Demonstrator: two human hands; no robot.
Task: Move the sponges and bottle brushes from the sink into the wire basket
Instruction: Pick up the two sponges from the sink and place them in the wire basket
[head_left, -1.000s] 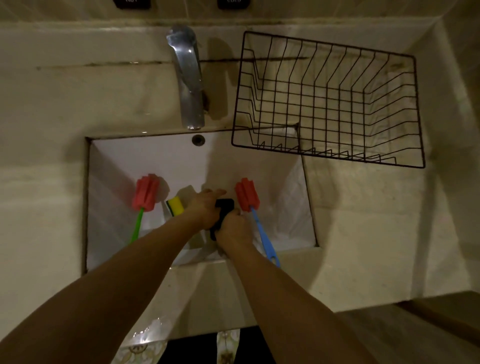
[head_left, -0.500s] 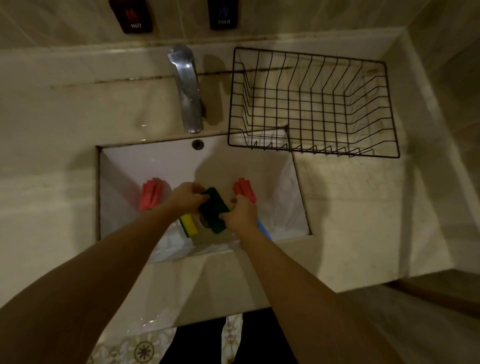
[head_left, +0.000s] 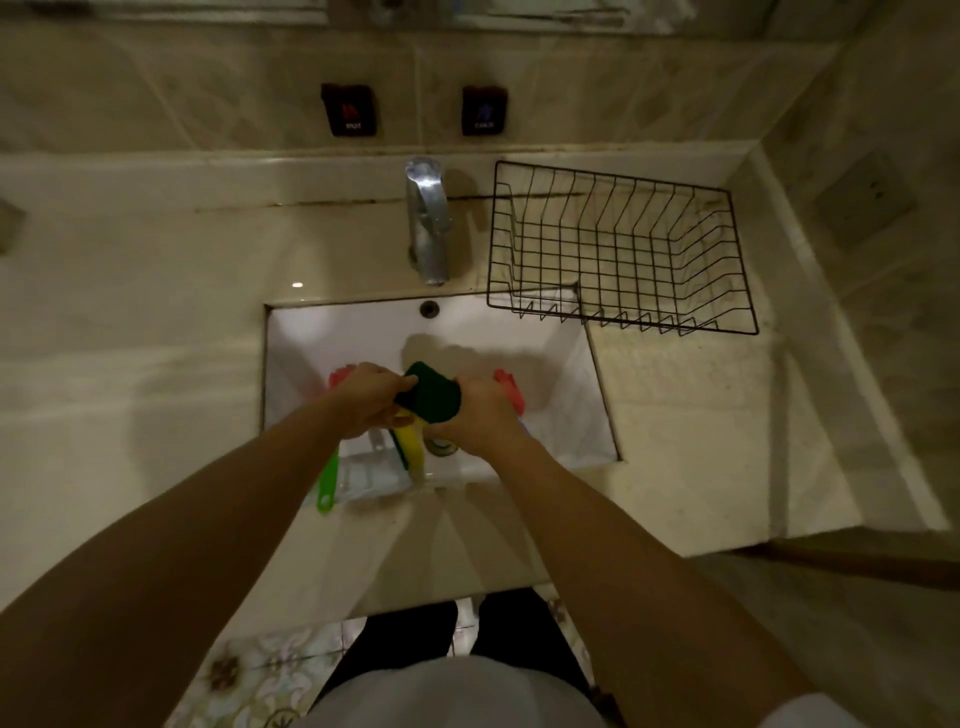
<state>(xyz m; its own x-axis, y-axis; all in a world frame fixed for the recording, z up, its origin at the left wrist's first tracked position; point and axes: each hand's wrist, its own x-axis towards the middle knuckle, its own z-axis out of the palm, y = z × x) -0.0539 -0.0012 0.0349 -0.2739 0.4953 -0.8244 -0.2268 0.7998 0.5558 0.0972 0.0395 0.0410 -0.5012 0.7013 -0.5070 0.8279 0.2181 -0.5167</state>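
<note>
A person stands at a pale stone counter (head_left: 156, 364), seen from above, both bare arms reaching into a white rectangular sink (head_left: 322, 332). The left hand (head_left: 371, 397) and right hand (head_left: 480, 413) meet over the middle of the basin, and the fingers of both are clamped on a dark green scouring sponge (head_left: 431, 395) held between them, clear of the sink floor. Just below it hangs a second sponge, yellow with a green edge (head_left: 410, 444); whether the left hand grips it or it is merely pressed against the first cannot be told. 2 bottle brushes remain in the sink: one with a red foam head and green handle (head_left: 328, 486) on the left, its handle end poking over the near rim, and one with a red foam head (head_left: 509, 389) on the right, mostly hidden behind the right hand. The black wire basket (head_left: 623, 249) sits empty on the counter, far and to the right, its near left corner overhanging the sink. The likely trouble is the lower sponge slipping free and dropping back into the basin, since the hold on it looks uncertain; wet sponges may also drip across the counter on the way over. A chrome tap (head_left: 428, 223) stands behind the sink. On the far wall are 2 dark plates (head_left: 348, 110), the left marked in red and the right in blue; their small white lettering is too blurred to read with confidence.
</note>
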